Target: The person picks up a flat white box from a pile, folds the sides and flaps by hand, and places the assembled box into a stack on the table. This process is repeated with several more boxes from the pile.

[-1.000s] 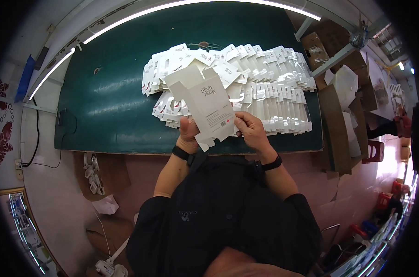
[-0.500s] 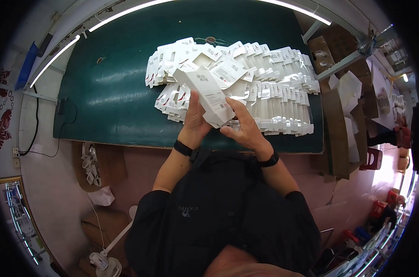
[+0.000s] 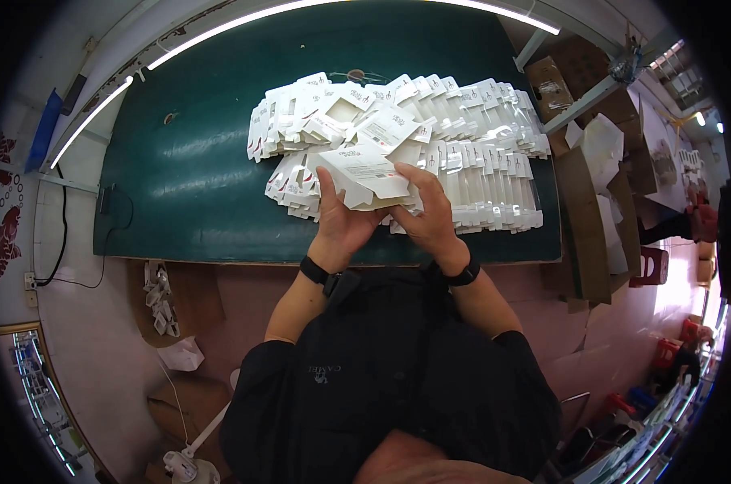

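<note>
Between my two hands is a white paperboard box (image 3: 364, 169) with small print, tilted above the near edge of the table, its flaps at the end close to me. My left hand (image 3: 343, 226) holds its left side, thumb up along the edge and fingers underneath. My right hand (image 3: 430, 214) grips the right near corner, with fingers on the edge and thumb below. Just beyond lie overlapping rows of flattened white cartons (image 3: 482, 169) with clear windows. Another white box (image 3: 387, 129) rests on top of the pile.
The green table (image 3: 180, 185) carries the cartons. On its right stand open cardboard boxes (image 3: 583, 218) with white material inside. Below the table's left side a brown carton (image 3: 192, 298) holds crumpled scraps. A white lamp or fan (image 3: 184, 464) stands at lower left.
The box in my hands has tipped away from me and lowered, so its flap end now shows. My right fingers have shifted along its edge. The view has moved slightly.
</note>
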The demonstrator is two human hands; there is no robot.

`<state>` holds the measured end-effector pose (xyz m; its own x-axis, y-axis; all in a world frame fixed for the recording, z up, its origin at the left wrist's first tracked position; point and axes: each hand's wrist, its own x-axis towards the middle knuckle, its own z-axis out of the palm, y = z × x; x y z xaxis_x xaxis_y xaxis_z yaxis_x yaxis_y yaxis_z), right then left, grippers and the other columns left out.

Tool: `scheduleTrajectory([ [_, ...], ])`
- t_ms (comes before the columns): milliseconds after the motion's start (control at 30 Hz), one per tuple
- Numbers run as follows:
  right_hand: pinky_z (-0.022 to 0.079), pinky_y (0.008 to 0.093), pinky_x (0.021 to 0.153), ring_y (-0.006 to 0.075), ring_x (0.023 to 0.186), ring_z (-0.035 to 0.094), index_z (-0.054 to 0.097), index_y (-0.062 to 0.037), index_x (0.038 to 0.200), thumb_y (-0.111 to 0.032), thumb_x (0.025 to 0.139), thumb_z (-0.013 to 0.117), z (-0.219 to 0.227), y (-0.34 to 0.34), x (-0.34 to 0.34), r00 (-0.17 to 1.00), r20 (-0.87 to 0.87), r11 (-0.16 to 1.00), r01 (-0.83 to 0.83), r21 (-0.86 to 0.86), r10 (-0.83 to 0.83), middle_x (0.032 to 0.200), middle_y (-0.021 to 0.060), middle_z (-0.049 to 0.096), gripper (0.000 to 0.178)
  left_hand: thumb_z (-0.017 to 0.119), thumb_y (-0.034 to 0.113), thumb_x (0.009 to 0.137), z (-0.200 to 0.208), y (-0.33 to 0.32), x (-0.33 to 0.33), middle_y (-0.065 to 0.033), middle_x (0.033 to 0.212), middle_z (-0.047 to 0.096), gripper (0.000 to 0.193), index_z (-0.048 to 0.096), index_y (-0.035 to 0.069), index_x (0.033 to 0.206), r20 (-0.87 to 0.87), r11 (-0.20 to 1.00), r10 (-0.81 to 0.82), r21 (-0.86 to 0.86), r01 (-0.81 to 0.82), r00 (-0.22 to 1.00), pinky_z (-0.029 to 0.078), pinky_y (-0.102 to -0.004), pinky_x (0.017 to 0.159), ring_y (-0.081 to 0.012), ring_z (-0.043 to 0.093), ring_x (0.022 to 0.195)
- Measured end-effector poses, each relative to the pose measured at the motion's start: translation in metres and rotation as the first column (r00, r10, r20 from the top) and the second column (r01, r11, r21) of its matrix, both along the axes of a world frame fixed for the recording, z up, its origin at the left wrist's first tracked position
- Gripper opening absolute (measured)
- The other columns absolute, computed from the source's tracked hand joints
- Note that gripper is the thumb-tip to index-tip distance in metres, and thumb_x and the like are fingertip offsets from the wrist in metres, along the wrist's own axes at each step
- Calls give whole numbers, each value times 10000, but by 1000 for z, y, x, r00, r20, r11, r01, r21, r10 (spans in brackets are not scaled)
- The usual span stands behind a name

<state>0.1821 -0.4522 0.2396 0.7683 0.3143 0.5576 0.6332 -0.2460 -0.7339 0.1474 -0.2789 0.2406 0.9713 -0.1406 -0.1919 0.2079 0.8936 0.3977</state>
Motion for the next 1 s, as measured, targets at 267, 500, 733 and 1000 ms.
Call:
scheduleTrajectory([
  [267, 498, 391, 1010, 317, 1178, 624, 591, -46, 1274, -11, 719, 824, 0, -5, -3, 998, 55, 1000, -20, 24, 18, 1263, 134, 647, 603, 390, 902, 837, -4, 4, -11, -120, 1462, 524, 1036, 378, 139, 1537, 46, 996, -76, -44, 78, 996, 456, -487, 1047, -316, 525, 1322],
  [500, 481, 405, 1044, 330, 1190, 618, 566, -41, 1297, -6, 691, 838, 8, -1, -9, 996, 86, 999, -32, 27, 29, 1244, 129, 648, 665, 391, 903, 838, 0, 2, -18, -115, 1477, 515, 1037, 374, 141, 1541, 35, 996, -87, -23, 88, 996, 437, -495, 1068, -314, 525, 1321],
  [733, 505, 382, 1012, 306, 1152, 642, 511, -36, 1340, 6, 718, 835, -1, 1, -10, 994, 109, 999, -18, 49, 12, 1232, 126, 649, 703, 398, 886, 854, 3, -4, -22, -121, 1460, 522, 1014, 385, 131, 1530, 32, 993, -106, -47, 108, 994, 423, -497, 1087, -303, 516, 1332],
  [1000, 553, 318, 896, 184, 1032, 673, 475, -5, 1346, -49, 815, 824, -1, -7, -7, 967, -210, 958, 190, 217, -144, 1160, 110, 654, 637, 765, 536, 838, -26, 21, -48, -168, 1462, 492, 949, 339, 63, 1541, 9, 485, -87, 874, 34, 996, 412, -487, 1073, -299, 512, 1309],
])
